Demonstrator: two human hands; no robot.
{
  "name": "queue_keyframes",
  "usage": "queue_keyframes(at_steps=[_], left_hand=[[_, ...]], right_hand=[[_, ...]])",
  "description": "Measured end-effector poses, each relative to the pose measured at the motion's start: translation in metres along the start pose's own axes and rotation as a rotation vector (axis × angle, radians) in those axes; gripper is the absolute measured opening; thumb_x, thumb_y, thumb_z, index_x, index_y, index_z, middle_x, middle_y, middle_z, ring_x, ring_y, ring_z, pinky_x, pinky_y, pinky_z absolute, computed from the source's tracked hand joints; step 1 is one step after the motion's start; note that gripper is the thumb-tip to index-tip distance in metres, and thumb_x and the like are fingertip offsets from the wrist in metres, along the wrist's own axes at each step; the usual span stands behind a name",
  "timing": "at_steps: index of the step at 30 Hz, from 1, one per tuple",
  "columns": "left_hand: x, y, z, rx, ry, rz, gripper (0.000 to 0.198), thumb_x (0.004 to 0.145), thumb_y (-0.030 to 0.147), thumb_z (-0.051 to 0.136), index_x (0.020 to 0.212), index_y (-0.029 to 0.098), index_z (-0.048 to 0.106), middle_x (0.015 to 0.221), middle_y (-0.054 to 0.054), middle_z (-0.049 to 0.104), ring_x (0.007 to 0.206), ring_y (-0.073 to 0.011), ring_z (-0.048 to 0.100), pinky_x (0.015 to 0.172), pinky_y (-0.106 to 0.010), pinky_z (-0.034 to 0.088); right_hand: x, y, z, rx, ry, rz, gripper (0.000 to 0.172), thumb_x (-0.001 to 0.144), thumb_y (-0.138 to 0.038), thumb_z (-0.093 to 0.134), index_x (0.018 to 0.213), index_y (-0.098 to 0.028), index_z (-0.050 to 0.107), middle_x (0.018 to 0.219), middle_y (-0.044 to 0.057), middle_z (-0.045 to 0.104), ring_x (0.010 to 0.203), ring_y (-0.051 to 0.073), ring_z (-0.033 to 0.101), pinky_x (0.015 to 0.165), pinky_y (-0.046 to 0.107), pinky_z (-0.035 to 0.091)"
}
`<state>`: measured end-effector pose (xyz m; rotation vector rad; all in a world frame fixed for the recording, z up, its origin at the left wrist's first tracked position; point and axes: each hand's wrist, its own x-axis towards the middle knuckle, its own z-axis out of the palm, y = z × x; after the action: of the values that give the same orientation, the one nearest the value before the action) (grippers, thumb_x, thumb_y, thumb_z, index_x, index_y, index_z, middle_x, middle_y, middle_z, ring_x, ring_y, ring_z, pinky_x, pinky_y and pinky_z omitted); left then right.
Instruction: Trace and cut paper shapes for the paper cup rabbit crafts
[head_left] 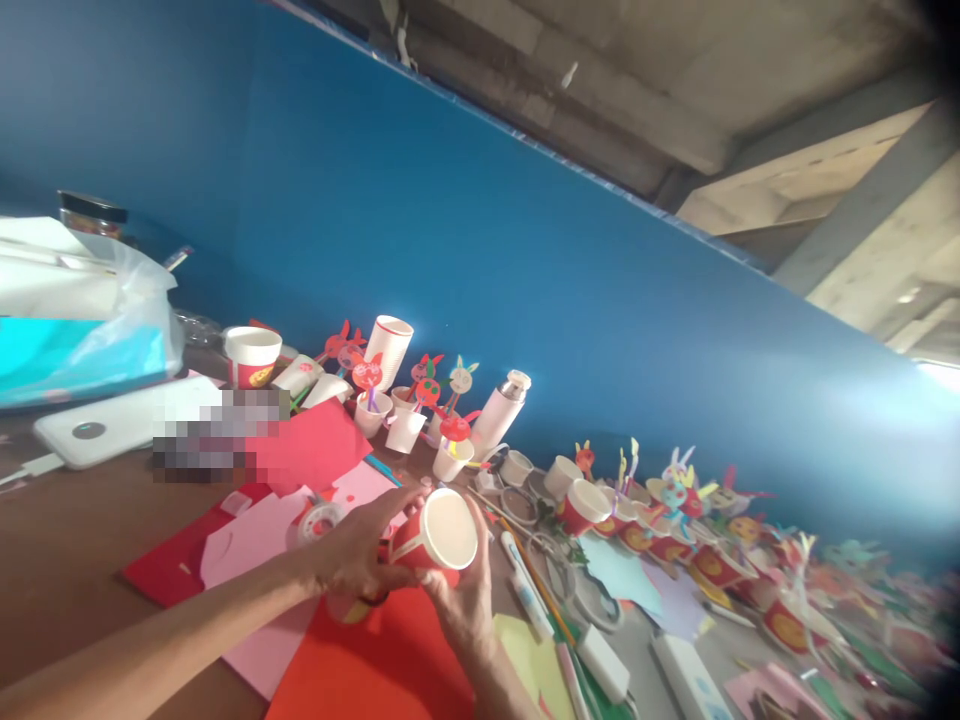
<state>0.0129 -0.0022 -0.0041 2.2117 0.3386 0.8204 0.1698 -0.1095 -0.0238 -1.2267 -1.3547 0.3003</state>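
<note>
Red-and-white round paper cup (448, 530) between left hand (367, 552) and right hand (466, 605), both grasping its sides; long axis tilted, pale end upward.

The left hand (364, 550) and right hand (466, 605) cover much of the red-and-white paper cup's (450, 528) side. Below the grip, the bright orange-red paper sheet (382, 660) runs off the bottom edge. Far right of the grip, colourful paper figures (862, 560) blur together; left of it, a grey pixelated patch (217, 435) is unreadable.
</note>
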Motion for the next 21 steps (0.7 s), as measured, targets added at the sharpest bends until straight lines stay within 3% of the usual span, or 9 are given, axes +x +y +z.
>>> queue_keyframes(at_steps=[4, 8, 12, 17, 21], left_hand=[[0.001, 0.01, -0.005, -0.118, -0.026, -0.069, 0.07, 0.069, 0.04, 0.067, 0.132, 0.025, 0.038, 0.114, -0.006, 0.059, 0.095, -0.0243, 0.058, 0.082, -0.033, 0.048], [0.01, 0.01, -0.031, -0.18, 0.162, -0.16, 0.06, 0.071, 0.037, 0.064, 0.125, 0.021, 0.046, 0.106, -0.007, 0.064, 0.1, -0.0252, 0.057, 0.087, -0.037, 0.046], [0.016, -0.001, -0.058, -0.298, 0.284, -0.208, 0.054, 0.071, 0.039, 0.062, 0.119, 0.018, 0.051, 0.097, -0.008, 0.067, 0.097, -0.0251, 0.059, 0.086, -0.04, 0.047], [0.013, -0.019, -0.068, -0.268, 0.359, -0.276, 0.052, 0.068, 0.038, 0.064, 0.114, 0.018, 0.053, 0.094, -0.008, 0.067, 0.089, -0.0229, 0.061, 0.081, -0.039, 0.049], [0.012, -0.031, -0.07, -0.22, 0.369, -0.291, 0.054, 0.069, 0.034, 0.065, 0.118, 0.018, 0.05, 0.097, -0.008, 0.066, 0.089, -0.022, 0.061, 0.08, -0.038, 0.049]], right_hand=[[-0.001, -0.002, 0.003, -0.055, -0.05, -0.02, 0.086, 0.076, -0.064, 0.052, 0.142, -0.018, 0.019, 0.135, 0.016, 0.044, 0.121, 0.03, 0.046, 0.095, 0.041, 0.044], [0.005, 0.01, -0.003, -0.209, 0.044, 0.01, 0.056, 0.091, -0.051, 0.033, 0.136, -0.02, 0.028, 0.12, 0.012, 0.056, 0.104, 0.024, 0.058, 0.08, 0.038, 0.05], [0.011, 0.023, -0.014, -0.338, 0.085, 0.064, 0.026, 0.089, -0.035, 0.046, 0.108, -0.018, 0.053, 0.097, 0.009, 0.064, 0.085, 0.021, 0.061, 0.073, 0.034, 0.047], [0.012, 0.026, -0.016, -0.463, -0.052, -0.006, 0.016, 0.087, -0.026, 0.048, 0.086, -0.019, 0.062, 0.083, 0.005, 0.065, 0.081, 0.02, 0.059, 0.073, 0.032, 0.043], [0.008, 0.015, -0.005, -0.567, -0.195, -0.085, 0.016, 0.085, -0.023, 0.051, 0.081, -0.022, 0.066, 0.081, 0.003, 0.067, 0.08, 0.021, 0.059, 0.073, 0.032, 0.04]])
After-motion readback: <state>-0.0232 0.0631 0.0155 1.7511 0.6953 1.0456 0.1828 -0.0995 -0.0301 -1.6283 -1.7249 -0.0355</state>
